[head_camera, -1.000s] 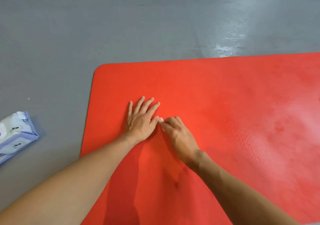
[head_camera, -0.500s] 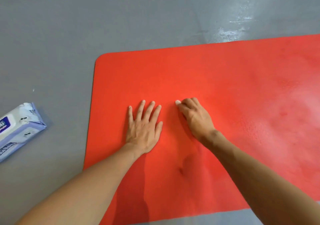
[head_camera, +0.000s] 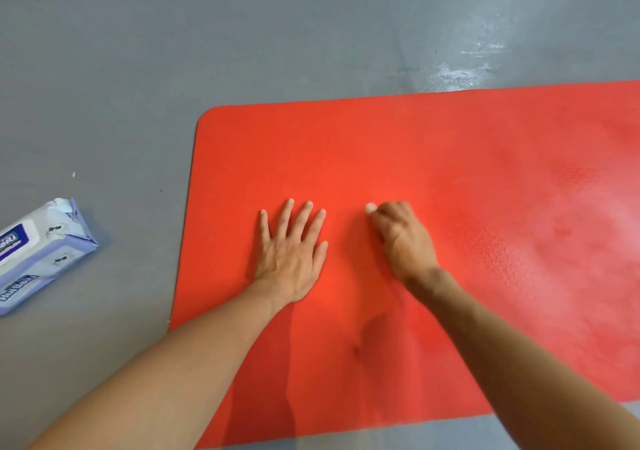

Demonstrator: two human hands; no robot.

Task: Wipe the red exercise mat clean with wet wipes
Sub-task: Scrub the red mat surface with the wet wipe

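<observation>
The red exercise mat (head_camera: 433, 158) lies flat on the grey floor, its rounded left end in view. My left hand (head_camera: 292, 252) presses flat on the mat with fingers straight and spread. A hand's width to its right, my right hand (head_camera: 403, 238) rests on the mat with fingers curled round a small white wet wipe (head_camera: 370, 208); only a tip of the wipe shows past the fingers. The mat's right part looks shiny and damp.
A blue and white pack of wet wipes (head_camera: 38, 255) lies on the grey floor (head_camera: 138, 51) left of the mat. A glossy wet patch (head_camera: 457, 71) shines on the floor beyond the mat's far edge.
My right hand with the wipe has slid to the right, away from my left hand, which stays pressed on the mat. The view has shifted a little.
</observation>
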